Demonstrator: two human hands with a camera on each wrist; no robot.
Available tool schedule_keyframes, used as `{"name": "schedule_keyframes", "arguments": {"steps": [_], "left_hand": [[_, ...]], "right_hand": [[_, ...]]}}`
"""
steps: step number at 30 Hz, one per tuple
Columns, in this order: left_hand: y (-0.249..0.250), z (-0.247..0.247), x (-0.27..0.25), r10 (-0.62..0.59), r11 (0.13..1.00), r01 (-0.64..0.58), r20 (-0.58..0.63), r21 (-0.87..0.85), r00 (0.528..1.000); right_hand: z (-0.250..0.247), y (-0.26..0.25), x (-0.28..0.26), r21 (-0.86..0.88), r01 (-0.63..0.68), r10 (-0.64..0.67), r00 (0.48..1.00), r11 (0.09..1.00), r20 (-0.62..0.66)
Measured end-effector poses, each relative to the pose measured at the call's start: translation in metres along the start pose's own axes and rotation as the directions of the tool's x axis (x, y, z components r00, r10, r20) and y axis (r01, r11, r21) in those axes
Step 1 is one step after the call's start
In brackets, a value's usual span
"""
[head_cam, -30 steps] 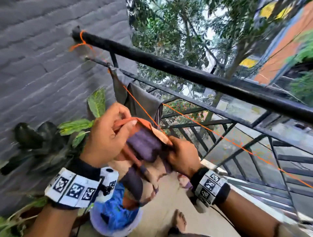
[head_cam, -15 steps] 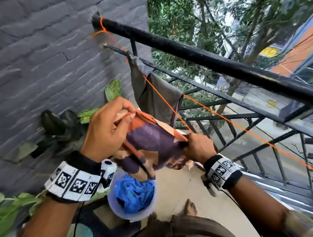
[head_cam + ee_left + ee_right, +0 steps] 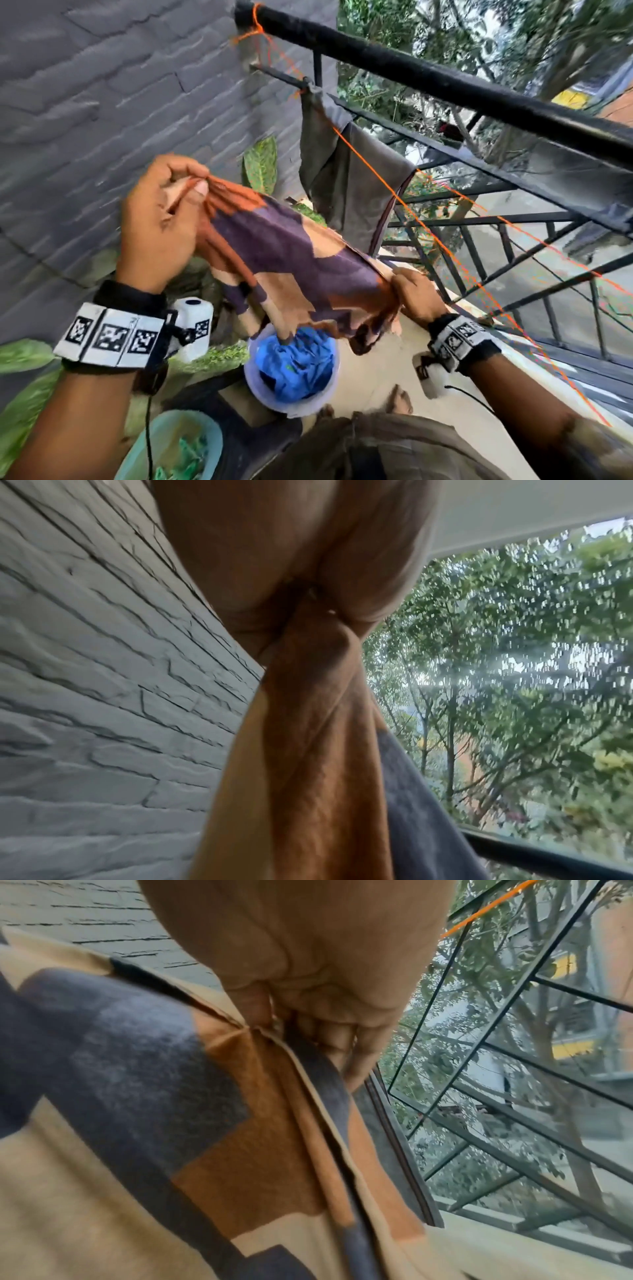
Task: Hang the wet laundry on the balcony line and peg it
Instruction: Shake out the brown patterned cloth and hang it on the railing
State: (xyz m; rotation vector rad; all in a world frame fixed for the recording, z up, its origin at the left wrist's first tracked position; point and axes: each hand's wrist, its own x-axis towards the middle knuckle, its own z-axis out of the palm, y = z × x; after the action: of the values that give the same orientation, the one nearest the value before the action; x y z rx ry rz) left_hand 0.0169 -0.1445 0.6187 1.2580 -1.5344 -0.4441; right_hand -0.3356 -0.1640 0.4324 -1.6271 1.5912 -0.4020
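Observation:
A patterned cloth in orange, tan and dark purple is stretched between my two hands, below the orange line. My left hand pinches its bunched orange end. My right hand grips the other edge near the railing. The line runs from the black top rail down to the right. A grey garment hangs over the line at its wall end.
A white tub holding blue laundry stands on the floor below the cloth. A pale green bowl with green pegs sits bottom left. The grey brick wall and leafy plants bound the left; the black railing bounds the right.
The cloth has been pulled from a bunch into a wider spread as my hands moved apart, the left rising and the right lowering. The view has swung downward, showing the tub and bowl.

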Motion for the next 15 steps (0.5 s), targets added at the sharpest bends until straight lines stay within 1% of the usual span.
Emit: {"name": "schedule_keyframes", "arguments": {"steps": [2,3,6,8,9,10,11,12,13,14,15], "left_hand": [[-0.010,-0.017,-0.004,-0.012,0.999,0.014,-0.030,0.039,0.999],[-0.017,-0.027,-0.006,-0.024,0.998,0.027,-0.058,0.055,0.998],[-0.033,-0.050,-0.009,-0.071,0.994,0.082,-0.142,0.071,0.987],[-0.039,-0.063,-0.012,-0.089,0.992,0.104,-0.182,0.075,0.979],[-0.040,-0.067,-0.013,-0.089,0.991,0.108,-0.202,0.085,0.975],[-0.042,-0.072,-0.015,-0.088,0.989,0.112,-0.232,0.093,0.969],[-0.044,-0.077,-0.016,-0.088,0.989,0.115,-0.264,0.090,0.961],[-0.046,-0.080,-0.016,-0.096,0.989,0.124,-0.292,0.079,0.952],[-0.047,-0.083,-0.017,-0.105,0.988,0.135,-0.309,0.075,0.945],[-0.046,-0.084,-0.017,-0.109,0.987,0.141,-0.320,0.079,0.941],[-0.046,-0.085,-0.017,-0.101,0.986,0.138,-0.330,0.090,0.938]], "right_hand": [[0.004,0.000,-0.007,0.053,0.114,-0.115,0.993,0.992,0.004],[0.005,-0.002,-0.011,0.028,0.184,-0.185,0.983,0.982,0.022],[0.002,-0.008,-0.020,-0.088,0.360,-0.352,0.931,0.929,0.095],[-0.004,-0.010,-0.020,-0.181,0.435,-0.409,0.898,0.882,0.165],[-0.006,-0.007,-0.019,-0.264,0.460,-0.414,0.885,0.848,0.213],[-0.006,-0.005,-0.017,-0.366,0.468,-0.392,0.881,0.805,0.264],[-0.007,-0.004,-0.016,-0.464,0.434,-0.329,0.898,0.772,0.293],[-0.008,-0.004,-0.015,-0.537,0.365,-0.244,0.927,0.760,0.286],[-0.009,-0.006,-0.014,-0.575,0.293,-0.167,0.950,0.764,0.263],[-0.011,-0.006,-0.015,-0.597,0.236,-0.108,0.964,0.767,0.242],[-0.011,-0.005,-0.015,-0.609,0.205,-0.074,0.970,0.766,0.233]]}}
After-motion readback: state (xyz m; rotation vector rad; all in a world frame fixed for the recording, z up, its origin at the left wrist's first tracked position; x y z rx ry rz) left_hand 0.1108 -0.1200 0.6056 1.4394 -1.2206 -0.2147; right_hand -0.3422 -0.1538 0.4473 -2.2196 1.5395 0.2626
